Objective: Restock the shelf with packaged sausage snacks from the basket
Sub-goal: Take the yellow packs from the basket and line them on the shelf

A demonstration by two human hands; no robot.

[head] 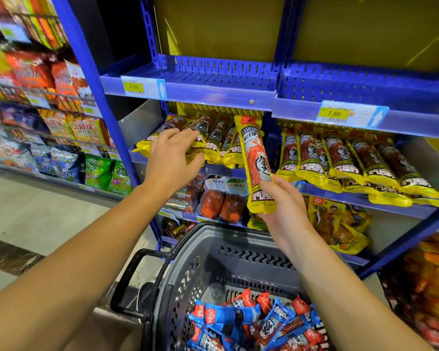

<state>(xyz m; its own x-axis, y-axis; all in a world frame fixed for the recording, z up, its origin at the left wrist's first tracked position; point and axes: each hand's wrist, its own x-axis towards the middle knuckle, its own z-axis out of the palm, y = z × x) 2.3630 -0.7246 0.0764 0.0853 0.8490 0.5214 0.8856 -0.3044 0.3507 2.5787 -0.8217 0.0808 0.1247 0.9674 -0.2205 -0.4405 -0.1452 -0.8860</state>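
Both bare forearms are extended forward and upward from the bottom edge. The left hand (171, 158) is held palm down, its fingers spread and loosely curved, the fingertips laid on a surface ahead. The right hand (281, 203) is raised beside it, its thumb and fingers curled in a grip, wrist slightly bent.

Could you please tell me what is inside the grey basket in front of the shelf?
The grey basket holds a heap of small blue and red snack packets towards its near side; its far floor shows bare. Whatever lies under the heap is covered.
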